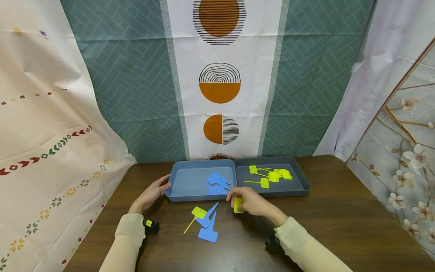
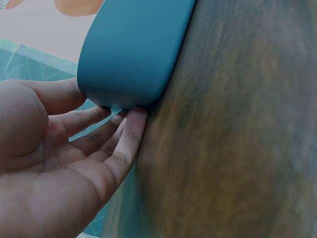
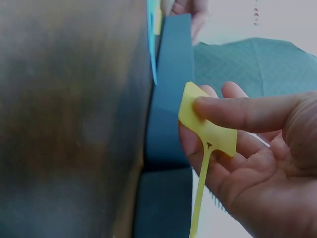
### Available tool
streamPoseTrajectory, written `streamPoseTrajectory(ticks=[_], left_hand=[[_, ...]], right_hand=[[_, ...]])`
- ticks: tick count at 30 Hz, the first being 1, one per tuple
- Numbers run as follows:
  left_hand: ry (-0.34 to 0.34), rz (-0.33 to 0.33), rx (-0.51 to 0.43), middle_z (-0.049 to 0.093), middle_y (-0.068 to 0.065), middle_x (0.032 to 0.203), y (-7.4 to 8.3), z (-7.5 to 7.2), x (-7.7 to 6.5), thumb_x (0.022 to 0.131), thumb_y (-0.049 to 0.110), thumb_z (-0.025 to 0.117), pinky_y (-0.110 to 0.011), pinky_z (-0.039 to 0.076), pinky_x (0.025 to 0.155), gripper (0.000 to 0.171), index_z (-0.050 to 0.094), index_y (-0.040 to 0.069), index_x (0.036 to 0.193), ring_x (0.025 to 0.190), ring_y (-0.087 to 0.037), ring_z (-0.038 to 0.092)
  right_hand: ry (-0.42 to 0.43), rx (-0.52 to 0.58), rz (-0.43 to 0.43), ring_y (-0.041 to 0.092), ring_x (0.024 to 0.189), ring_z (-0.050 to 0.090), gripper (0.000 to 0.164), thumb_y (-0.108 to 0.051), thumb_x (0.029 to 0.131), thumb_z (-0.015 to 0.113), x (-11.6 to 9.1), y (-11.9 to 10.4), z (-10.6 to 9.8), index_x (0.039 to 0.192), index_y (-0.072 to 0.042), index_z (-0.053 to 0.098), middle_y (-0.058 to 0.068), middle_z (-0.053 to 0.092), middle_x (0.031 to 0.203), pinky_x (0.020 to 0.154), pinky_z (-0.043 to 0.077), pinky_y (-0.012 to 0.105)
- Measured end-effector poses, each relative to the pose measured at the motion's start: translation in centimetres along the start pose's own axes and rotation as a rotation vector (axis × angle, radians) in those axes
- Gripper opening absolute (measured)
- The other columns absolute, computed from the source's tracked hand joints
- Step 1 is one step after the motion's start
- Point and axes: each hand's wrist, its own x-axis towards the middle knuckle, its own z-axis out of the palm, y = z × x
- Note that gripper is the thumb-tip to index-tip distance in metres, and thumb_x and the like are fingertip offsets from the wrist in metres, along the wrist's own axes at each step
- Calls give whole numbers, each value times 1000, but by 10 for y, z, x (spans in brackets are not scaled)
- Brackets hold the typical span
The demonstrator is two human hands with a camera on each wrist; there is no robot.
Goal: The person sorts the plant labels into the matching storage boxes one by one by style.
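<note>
My right hand (image 1: 253, 203) pinches a yellow plant label (image 3: 220, 133) by its flat head between thumb and fingers, with the thin stem hanging free. It hovers just in front of where the two trays meet. At the left end of the light blue tray (image 1: 190, 175), my left hand (image 1: 151, 195) touches the wall with its fingertips and thumb. Several blue plant labels (image 1: 217, 183) lie inside that tray. The dark grey tray (image 1: 242, 189) beside it holds several yellow labels (image 1: 264, 183). Nearer me, two blue labels (image 1: 208, 233) and a yellow label (image 1: 198, 212) overlap on the table.
Both trays stand side by side along the back of the dark wooden table (image 1: 244, 245). Behind them hangs a green and white patterned cloth (image 1: 146, 94), with more printed cloths at the left and right.
</note>
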Motion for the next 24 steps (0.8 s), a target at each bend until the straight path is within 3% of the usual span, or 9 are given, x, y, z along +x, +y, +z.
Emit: streamPoseTrajectory(ticks=[7,11,16,22,24], left_hand=[[2,2,3,15,-29,168,0,-1,1,114,15,39,-61,24,123,61,10,-1,166,153,-47,23],[-2,0,11,14,-30,168,0,-1,1,114,16,39,-61,24,122,62,10,-2,166,153,-47,23],[-1,-3,2,14,-29,169,1,-1,0,114,16,39,-60,24,122,61,10,-1,166,153,-46,23],[-15,1,26,12,-30,169,1,-1,0,115,18,38,-60,26,122,63,8,-1,166,153,-48,23],[-17,-1,23,11,-30,169,1,0,0,115,18,39,-60,26,122,63,8,0,166,153,-47,22]], right_hand=[[92,39,11,22,77,62,40,28,84,56,-4,-4,-24,112,2,68,17,73,88,65,48,26],[158,31,39,23,84,65,32,22,91,59,-6,-6,-38,112,0,68,20,74,97,70,51,29],[246,19,99,23,89,69,27,14,93,67,-10,-5,-55,115,-2,68,15,74,105,72,56,28],[337,13,135,37,75,63,30,8,91,73,-14,2,-70,120,2,66,9,72,88,59,47,27],[353,19,137,41,75,65,29,7,92,73,-15,5,-74,120,4,66,10,72,85,61,52,30]])
